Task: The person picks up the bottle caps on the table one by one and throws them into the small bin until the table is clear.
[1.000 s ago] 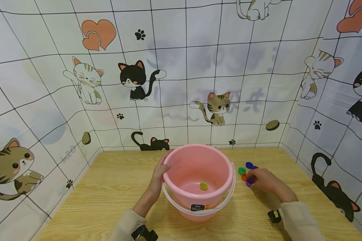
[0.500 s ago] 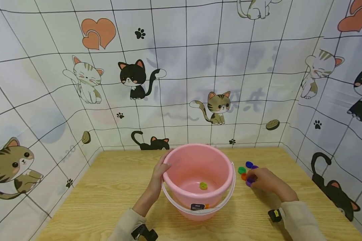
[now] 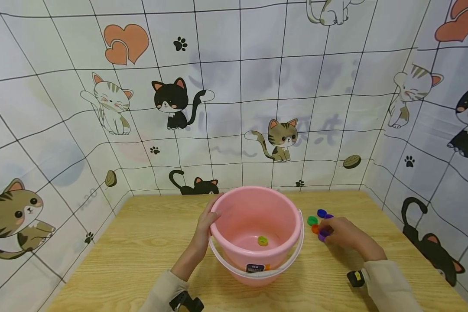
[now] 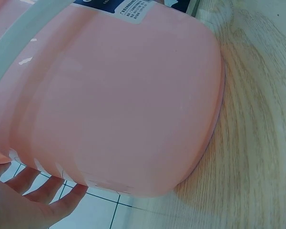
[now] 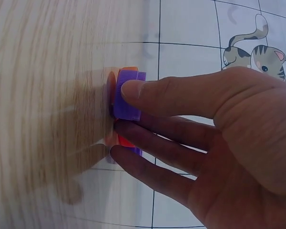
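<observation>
Pinched in the right hand (image 3: pixel 343 232) is a purple cap (image 5: pixel 127 102), the thumb pressed on one side of it. Other fingers stretch past it, close to the table (image 3: pixel 152 247); the right wrist view does not settle whether the cap itself touches the wood. Its ridged side shows beside the thumb tip, and scraps of orange, red and purple peek out around it.

On the other side, the left hand (image 3: pixel 203 232) grips the pink bucket (image 3: pixel 257 212) by its left edge. The thumb lies over the rim, while the fingers spread along the outside wall, as the left wrist view shows. The bucket stands upright on the table, in front of the person and to the left of the purple cap.

Inside it, on the bottom, lies a yellow cap (image 3: pixel 262 241). A white handle (image 3: pixel 260 274) hangs down across the front, by a dark label (image 3: pixel 255 268).

More caps lie in a loose cluster right of the bucket: a green cap (image 3: pixel 312 221) nearest to it, an orange cap (image 3: pixel 315 229) just beside the pinched one, a blue cap (image 3: pixel 322 213) farther back, and a second purple cap (image 3: pixel 329 216) partly hidden by the right hand. Behind the table rises a white wall (image 3: pixel 226 56) printed with cats, hearts and paw marks.
</observation>
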Available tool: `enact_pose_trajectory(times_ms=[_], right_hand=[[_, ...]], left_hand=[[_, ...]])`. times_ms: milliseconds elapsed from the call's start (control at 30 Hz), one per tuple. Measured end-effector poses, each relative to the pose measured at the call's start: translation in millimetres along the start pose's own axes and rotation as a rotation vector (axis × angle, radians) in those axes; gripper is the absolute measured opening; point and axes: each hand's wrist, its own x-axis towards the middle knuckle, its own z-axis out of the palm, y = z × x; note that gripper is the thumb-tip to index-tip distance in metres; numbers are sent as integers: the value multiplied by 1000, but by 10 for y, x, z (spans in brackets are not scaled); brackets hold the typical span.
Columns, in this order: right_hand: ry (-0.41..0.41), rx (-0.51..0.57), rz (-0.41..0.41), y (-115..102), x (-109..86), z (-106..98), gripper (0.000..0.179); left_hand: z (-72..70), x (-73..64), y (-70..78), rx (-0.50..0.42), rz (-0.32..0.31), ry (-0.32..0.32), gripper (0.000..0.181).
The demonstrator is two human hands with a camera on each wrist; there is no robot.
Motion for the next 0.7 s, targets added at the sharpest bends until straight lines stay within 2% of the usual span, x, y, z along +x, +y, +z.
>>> enact_pose_trajectory(times_ms=[700], right_hand=[[1, -19, -5, -15, 4, -7, 22]], left_hand=[[-8, -2, -5, 1, -5, 5, 56]])
